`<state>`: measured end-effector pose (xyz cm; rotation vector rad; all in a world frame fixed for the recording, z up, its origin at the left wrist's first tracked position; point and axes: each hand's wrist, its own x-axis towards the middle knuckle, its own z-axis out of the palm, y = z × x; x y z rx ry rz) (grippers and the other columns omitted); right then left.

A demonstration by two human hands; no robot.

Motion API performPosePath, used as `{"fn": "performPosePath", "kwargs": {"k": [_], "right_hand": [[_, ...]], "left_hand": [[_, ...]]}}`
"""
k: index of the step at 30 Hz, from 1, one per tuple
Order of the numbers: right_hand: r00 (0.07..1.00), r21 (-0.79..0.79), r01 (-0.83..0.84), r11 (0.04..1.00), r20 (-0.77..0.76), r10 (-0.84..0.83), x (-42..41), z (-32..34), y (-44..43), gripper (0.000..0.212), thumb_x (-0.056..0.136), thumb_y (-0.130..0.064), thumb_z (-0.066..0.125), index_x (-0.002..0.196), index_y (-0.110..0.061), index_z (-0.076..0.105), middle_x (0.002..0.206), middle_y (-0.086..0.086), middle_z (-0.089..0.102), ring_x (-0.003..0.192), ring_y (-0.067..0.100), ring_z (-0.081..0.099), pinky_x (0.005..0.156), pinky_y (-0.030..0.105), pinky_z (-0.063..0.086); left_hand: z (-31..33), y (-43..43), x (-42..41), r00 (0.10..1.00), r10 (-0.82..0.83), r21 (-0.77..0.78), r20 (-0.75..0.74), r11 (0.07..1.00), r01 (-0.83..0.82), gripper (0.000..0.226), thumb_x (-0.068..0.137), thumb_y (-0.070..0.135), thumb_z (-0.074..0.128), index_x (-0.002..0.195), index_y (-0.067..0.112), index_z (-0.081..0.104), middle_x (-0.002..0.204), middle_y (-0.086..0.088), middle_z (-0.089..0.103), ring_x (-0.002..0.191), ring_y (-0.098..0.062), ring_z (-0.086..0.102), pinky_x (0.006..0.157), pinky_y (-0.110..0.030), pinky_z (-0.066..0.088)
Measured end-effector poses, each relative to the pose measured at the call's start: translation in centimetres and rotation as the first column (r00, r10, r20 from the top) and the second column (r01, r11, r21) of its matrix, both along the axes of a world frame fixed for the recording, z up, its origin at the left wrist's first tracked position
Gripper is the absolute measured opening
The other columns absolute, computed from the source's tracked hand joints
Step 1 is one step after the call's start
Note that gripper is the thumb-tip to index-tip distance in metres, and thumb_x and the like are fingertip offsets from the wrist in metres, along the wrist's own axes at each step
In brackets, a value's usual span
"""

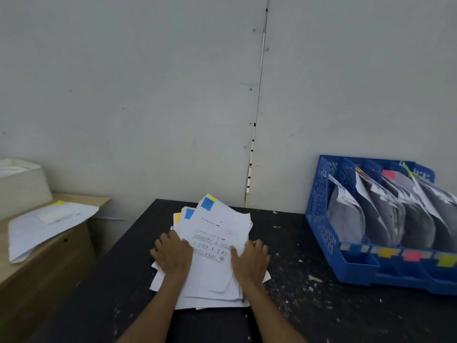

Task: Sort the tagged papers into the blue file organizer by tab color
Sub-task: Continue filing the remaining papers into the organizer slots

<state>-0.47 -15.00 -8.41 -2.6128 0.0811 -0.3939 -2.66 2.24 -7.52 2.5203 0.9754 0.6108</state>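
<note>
The person's 2 forearms reach in from the near edge of the dark, paint-speckled surface (296,305). The left hand (173,254) lies on the left side of the pile of tagged papers (217,233) and the right hand (251,259) on its right side. The grip of each hand looks bent: the fingers curve down over the side edge of the pile and the right thumb lies flat on the top sheet. The pile sits in the middle of the surface, a little fanned out.

At the far end of the pile some tabs show: a blue tab (207,203) with a yellow-green strip (212,198) behind it, a second blue tab (189,214), and an orange tab (177,217) at the left.

To the right, well apart from the pile, stands the blue file organizer (319,211). Sheets already lean in its compartments, and a yellow label (385,252), a pink label (412,256) and a yellow-green label (446,260) are on its front.

At the left stands a wooden cabinet (49,263) with loose sheets (49,226) and a white box (22,186) on it. Behind everything is a pale wall (148,95).
</note>
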Motion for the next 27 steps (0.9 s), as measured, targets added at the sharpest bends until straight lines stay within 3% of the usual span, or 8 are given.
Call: {"fn": "performPosePath", "kwargs": {"k": [3, 8, 14, 19, 23, 27], "right_hand": [[1.000, 0.030, -0.014, 0.999, -0.008, 0.014, 0.0, 0.0, -0.2, 0.041, 0.089, -0.056, 0.051, 0.109, -0.022, 0.060, 0.117, -0.005, 0.051, 0.114, 0.016, 0.043, 0.097, 0.032, 0.034], [1.000, 0.166, -0.027, 0.986, 0.013, 0.025, 0.1, -0.1, -0.5, 0.023, 0.088, -0.045, 0.062, 0.101, -0.026, 0.063, 0.112, -0.009, 0.054, 0.112, 0.013, 0.045, 0.097, 0.028, 0.033], [0.995, 0.229, 0.102, 0.968, -0.021, -0.100, 0.8, 0.2, -0.2, 0.021, 0.090, -0.039, 0.062, 0.099, -0.021, 0.069, 0.114, -0.006, 0.057, 0.111, 0.013, 0.048, 0.097, 0.028, 0.037], [0.987, 0.267, 0.162, 0.950, -0.059, -0.152, 1.6, 0.6, 0.0, 0.012, 0.091, -0.028, 0.061, 0.081, -0.030, 0.066, 0.110, -0.008, 0.058, 0.107, 0.014, 0.050, 0.095, 0.029, 0.037], [0.985, 0.354, 0.054, 0.934, 0.136, -0.108, 1.2, 0.0, 0.6, 0.010, 0.093, -0.021, 0.058, 0.083, -0.024, 0.055, 0.103, -0.006, 0.055, 0.098, 0.015, 0.050, 0.084, 0.028, 0.042], [0.923, 0.614, -0.182, 0.768, 0.376, -0.082, 0.3, 1.2, 0.8, 0.013, 0.099, -0.013, 0.045, 0.087, -0.017, 0.045, 0.076, -0.006, 0.052, 0.064, 0.006, 0.048, 0.056, 0.021, 0.038]], "left_hand": [[-0.3, 0.3, 0.0, 0.999, -0.014, -0.021, 0.041, 1.000, 0.015, 0.030, 0.092, 0.029, 0.053, 0.119, 0.017, 0.062, 0.118, -0.007, 0.055, 0.111, -0.026, 0.050, 0.095, -0.042, 0.035], [-0.5, 0.3, 0.1, 0.997, -0.030, 0.036, -0.075, 0.999, 0.033, 0.034, 0.096, 0.037, 0.044, 0.118, 0.017, 0.062, 0.124, -0.006, 0.051, 0.116, -0.025, 0.046, 0.102, -0.044, 0.032], [-0.9, 0.3, 0.3, 0.997, -0.048, 0.029, -0.061, 0.998, 0.050, 0.035, 0.095, 0.037, 0.046, 0.119, 0.015, 0.061, 0.125, -0.006, 0.053, 0.117, -0.026, 0.047, 0.104, -0.045, 0.030], [-1.0, 0.4, 0.5, 0.996, -0.041, 0.031, -0.078, 0.999, 0.043, 0.036, 0.095, 0.037, 0.047, 0.119, 0.016, 0.061, 0.126, -0.005, 0.054, 0.118, -0.025, 0.047, 0.105, -0.045, 0.030], [-0.8, 0.4, 0.5, 0.996, -0.037, 0.009, -0.076, 0.999, 0.038, 0.037, 0.095, 0.037, 0.048, 0.122, 0.017, 0.061, 0.129, -0.006, 0.053, 0.121, -0.027, 0.047, 0.108, -0.049, 0.027], [-0.8, -0.1, 1.6, 0.994, -0.106, 0.158, 0.004, 0.982, 0.104, 0.035, 0.093, 0.032, 0.055, 0.119, 0.012, 0.065, 0.127, -0.013, 0.059, 0.119, -0.034, 0.052, 0.108, -0.059, 0.023]]}}
